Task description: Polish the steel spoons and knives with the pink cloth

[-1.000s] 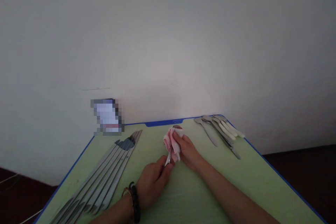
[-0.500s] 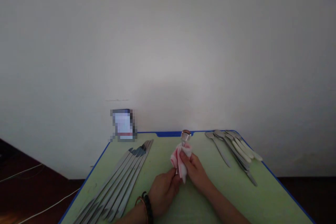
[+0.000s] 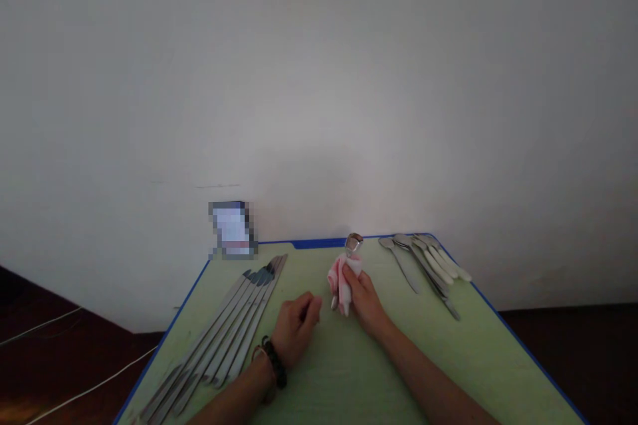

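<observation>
My right hand (image 3: pixel 365 299) is closed round a pink and white cloth (image 3: pixel 341 279) wrapped about a metal spoon (image 3: pixel 353 244). The spoon's bowl pokes out above the cloth and its handle tip shows below. My left hand (image 3: pixel 295 329), with a dark bracelet at the wrist, rests on the green table (image 3: pixel 349 372) just left of the spoon, fingers loosely curled and holding nothing.
A row of several long metal knives (image 3: pixel 234 325) lies along the table's left side. A pile of spoons (image 3: pixel 423 259), some with white handles, lies at the back right. A blurred-out object (image 3: pixel 232 229) stands at the back left by the white wall. The table has blue edges.
My left hand has let go of the spoon's handle and drawn back to the left. My right hand still holds the cloth and spoon, now more upright.
</observation>
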The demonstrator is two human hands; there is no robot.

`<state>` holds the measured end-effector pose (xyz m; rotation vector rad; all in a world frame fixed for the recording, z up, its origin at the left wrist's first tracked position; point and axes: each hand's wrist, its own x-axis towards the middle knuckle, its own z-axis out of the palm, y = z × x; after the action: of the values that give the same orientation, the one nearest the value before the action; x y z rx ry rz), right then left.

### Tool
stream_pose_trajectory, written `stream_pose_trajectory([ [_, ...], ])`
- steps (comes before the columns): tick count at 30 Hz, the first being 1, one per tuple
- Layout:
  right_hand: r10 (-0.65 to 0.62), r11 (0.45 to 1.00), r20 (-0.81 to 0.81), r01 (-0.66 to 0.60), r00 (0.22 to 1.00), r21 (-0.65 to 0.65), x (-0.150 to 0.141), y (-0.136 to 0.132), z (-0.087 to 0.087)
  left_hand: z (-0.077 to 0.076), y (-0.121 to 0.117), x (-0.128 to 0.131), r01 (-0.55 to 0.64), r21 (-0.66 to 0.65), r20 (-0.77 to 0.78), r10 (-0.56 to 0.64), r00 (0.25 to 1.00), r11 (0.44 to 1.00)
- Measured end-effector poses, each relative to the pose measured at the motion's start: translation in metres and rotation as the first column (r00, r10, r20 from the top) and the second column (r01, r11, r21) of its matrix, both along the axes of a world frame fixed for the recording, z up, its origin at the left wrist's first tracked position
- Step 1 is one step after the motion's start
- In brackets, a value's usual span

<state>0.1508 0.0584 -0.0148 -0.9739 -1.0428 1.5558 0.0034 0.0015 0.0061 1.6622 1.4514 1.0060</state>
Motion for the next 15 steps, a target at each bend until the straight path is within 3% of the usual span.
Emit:
stream_pose_trajectory([
  [6, -0.098, 0.994, 0.110, 0.091, 0.989, 0.067, -0.006, -0.001, 0.005, -0.005, 0.019, 0.004, -0.151, -0.036, 0.153, 0.155, 0.976, 0.988],
  [9, -0.091, 0.996, 0.089, 0.091, 0.992, -0.001, -0.006, 0.000, 0.010, -0.008, 0.037, 0.015, -0.224, -0.079, 0.248, 0.237, 0.939, 0.971],
  [15, 0.169, 0.965, -0.007, -0.167, 0.986, -0.204, 0.007, -0.003, 0.017, -0.011, 0.049, 0.021, -0.281, -0.192, 0.441, 0.339, 0.831, 0.940],
])
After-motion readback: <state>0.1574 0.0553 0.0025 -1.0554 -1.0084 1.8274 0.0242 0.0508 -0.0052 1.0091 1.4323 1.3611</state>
